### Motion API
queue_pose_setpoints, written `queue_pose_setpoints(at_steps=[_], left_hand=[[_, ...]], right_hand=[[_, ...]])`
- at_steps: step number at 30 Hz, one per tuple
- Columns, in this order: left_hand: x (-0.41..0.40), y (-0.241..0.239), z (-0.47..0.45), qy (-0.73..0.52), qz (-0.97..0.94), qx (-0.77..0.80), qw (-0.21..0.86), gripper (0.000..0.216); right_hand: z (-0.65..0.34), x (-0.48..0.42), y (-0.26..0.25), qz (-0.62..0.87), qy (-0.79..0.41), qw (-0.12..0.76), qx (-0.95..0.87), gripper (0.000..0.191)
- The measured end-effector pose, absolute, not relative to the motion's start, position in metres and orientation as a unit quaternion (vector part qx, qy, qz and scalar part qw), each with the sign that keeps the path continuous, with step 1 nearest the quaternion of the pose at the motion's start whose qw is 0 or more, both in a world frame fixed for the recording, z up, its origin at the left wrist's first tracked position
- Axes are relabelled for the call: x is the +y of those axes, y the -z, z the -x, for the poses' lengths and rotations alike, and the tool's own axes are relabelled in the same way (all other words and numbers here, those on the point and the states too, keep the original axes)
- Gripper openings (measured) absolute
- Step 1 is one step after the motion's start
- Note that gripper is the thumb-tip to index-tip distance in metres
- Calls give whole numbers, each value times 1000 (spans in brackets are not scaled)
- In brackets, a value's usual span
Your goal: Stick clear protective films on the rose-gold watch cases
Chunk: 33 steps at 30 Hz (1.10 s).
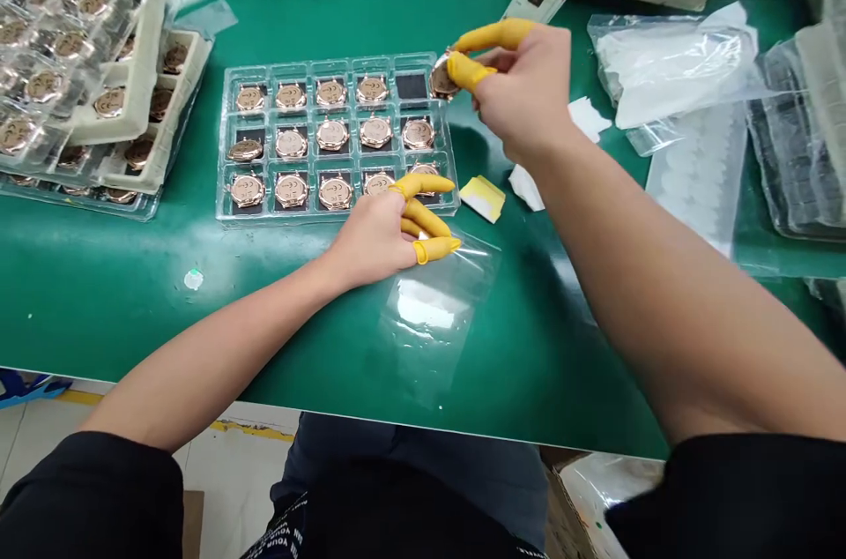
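Note:
My right hand (519,78), with yellow finger cots on, pinches a round rose-gold watch case (441,78) at the upper right corner of a clear plastic tray (453,180). Beside that case is a bare dark compartment (411,87). The tray's other visible compartments each hold a watch case, backs facing up; one at the left (245,150) sits tilted. My left hand (397,228), also in yellow finger cots, reaches over the tray's lower right edge with its fingers extended and apart. Under and in front of it lies a clear plastic bag (436,303).
Stacked trays of watch cases (79,56) stand at the left. A yellow-and-white scrap (483,198) and torn white paper lie right of the tray. Farther right are a bagged white stack (674,65) and empty clear trays (803,136). The green table's front edge runs below my forearms.

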<state>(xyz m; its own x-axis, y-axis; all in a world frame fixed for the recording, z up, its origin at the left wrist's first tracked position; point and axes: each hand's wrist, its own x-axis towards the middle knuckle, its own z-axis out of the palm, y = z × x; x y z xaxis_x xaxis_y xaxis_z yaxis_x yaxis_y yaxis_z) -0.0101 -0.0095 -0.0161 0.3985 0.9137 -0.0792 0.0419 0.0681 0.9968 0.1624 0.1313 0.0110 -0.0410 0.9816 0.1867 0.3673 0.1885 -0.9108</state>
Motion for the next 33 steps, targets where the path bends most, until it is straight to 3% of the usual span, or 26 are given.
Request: queue_pose_setpoints(at_steps=[3, 5, 8, 15, 20, 23, 26, 29, 33], left_hand=[[-10, 16, 10, -357, -581, 409, 606, 61], [-10, 17, 10, -355, -588, 406, 603, 59], [-10, 17, 10, -350, -594, 402, 603, 56], [-9, 18, 10, -339, -610, 403, 592, 55], [-10, 14, 11, -339, -604, 408, 595, 50], [-10, 13, 10, -353, -576, 410, 613, 63], [-11, 15, 9, -383, -546, 395, 632, 83], [-12, 16, 10, -383, -565, 375, 627, 71], [-14, 14, 13, -367, -581, 376, 622, 64]], right_hand=[[-154, 170, -9, 537, -336, 359, -686, 36], [-147, 181, -8, 544, -259, 311, -735, 33], [-133, 189, -3, 529, -162, 335, -763, 32], [-86, 204, 17, 477, -272, 282, -787, 40], [-94, 158, -19, 474, -323, 371, -730, 37], [-125, 91, -47, 464, -439, 455, -621, 51], [-162, 26, -54, 491, -585, 355, -540, 67], [-185, -6, -43, 527, -658, 278, -461, 77], [-181, -10, -31, 528, -672, 278, -439, 87]])
